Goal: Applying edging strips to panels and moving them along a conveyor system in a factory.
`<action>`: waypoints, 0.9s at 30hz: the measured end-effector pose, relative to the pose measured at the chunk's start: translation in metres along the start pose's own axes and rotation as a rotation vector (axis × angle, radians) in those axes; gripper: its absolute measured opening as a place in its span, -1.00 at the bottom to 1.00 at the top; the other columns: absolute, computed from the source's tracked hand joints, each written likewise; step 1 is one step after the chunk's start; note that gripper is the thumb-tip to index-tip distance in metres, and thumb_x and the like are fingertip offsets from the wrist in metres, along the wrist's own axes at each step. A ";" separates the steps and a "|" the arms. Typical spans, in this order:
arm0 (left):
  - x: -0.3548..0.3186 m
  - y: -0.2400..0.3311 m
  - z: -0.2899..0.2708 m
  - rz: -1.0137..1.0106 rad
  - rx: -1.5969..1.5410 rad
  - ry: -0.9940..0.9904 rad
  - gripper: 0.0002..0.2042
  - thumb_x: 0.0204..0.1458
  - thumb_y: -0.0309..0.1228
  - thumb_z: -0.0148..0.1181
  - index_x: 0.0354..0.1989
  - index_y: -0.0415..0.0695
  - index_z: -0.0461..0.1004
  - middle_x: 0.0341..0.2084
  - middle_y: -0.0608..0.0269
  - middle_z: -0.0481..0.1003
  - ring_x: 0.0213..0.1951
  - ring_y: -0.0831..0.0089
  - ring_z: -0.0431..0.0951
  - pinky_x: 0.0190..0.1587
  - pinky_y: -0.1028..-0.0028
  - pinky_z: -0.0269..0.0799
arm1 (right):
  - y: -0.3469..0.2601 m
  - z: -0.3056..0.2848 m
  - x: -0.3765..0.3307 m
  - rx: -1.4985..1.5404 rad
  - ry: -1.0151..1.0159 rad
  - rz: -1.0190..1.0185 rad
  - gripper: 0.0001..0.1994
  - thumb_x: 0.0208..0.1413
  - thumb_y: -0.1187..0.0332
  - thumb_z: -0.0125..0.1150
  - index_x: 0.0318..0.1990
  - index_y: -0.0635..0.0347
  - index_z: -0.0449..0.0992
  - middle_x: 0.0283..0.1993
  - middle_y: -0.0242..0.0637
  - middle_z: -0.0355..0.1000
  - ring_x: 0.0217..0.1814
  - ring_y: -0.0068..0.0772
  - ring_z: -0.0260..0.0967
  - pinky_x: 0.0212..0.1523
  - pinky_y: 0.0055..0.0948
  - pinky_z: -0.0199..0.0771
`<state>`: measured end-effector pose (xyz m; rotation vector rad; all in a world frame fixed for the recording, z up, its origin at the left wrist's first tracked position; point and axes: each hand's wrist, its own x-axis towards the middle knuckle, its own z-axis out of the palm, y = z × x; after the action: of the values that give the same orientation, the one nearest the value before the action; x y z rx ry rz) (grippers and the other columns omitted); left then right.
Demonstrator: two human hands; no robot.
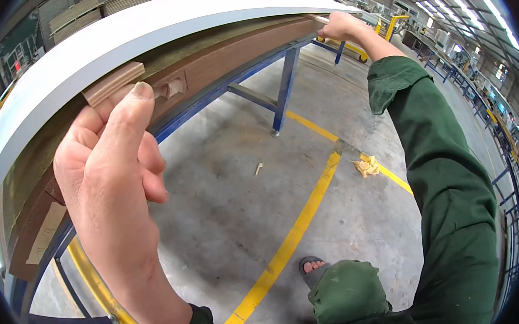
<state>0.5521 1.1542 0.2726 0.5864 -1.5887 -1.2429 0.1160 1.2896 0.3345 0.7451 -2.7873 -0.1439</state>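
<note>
Scraps (368, 166) litter the floor (221, 214). Our left hand (110, 161) grips a wood block (118, 80); what our right hand (344, 27) holds is unclear.

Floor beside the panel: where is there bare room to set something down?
Bare floor, as seen, lies between the blue leg, yellow line and left hand, save a pale scrap. Crowded: around the yellow scraps; along the panel's edge, with the block and right hand.

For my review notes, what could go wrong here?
The left hand, holding a wooden block right at the edge of the white panel, could be pinched if the panel shifted. An open-toed sandal might not protect against a dropped block. Crumpled yellow scrap on the floor might cause slipping.
</note>
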 end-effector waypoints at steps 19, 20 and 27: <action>0.002 -0.005 0.025 0.094 0.169 0.217 -0.58 0.20 -0.06 0.24 -0.49 -0.21 0.50 -0.89 0.46 0.20 -0.87 0.74 0.08 -0.80 0.68 -0.12 | 0.035 0.012 0.015 0.195 0.070 0.003 -0.46 -0.09 0.02 0.30 -0.12 0.37 0.64 -0.10 0.08 0.61 -0.03 0.05 0.56 -0.02 -0.16 0.53; -0.001 -0.001 0.021 0.091 0.186 0.236 -0.58 0.20 -0.06 0.24 -0.49 -0.21 0.50 -0.89 0.46 0.20 -0.87 0.74 0.08 -0.80 0.68 -0.12 | 0.035 0.007 0.017 0.288 0.045 -0.074 -0.41 -0.16 -0.04 0.32 -0.18 0.39 0.65 -0.22 0.06 0.61 -0.14 -0.02 0.53 -0.10 -0.22 0.52; -0.031 0.027 -0.081 0.262 0.823 0.515 -0.58 0.33 0.02 -0.04 -0.08 -0.06 0.59 -0.42 0.25 0.56 -0.43 0.65 0.58 -0.44 0.55 0.45 | 0.038 -0.004 0.036 0.420 -0.170 0.054 -0.66 0.04 0.05 0.27 -0.45 0.15 0.43 -0.63 -0.41 0.17 -0.60 -0.39 0.14 -0.59 -0.32 0.10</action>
<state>0.6421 1.1542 0.2835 1.0642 -1.6098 -0.1617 0.0688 1.3048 0.3518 0.7772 -3.0353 0.4203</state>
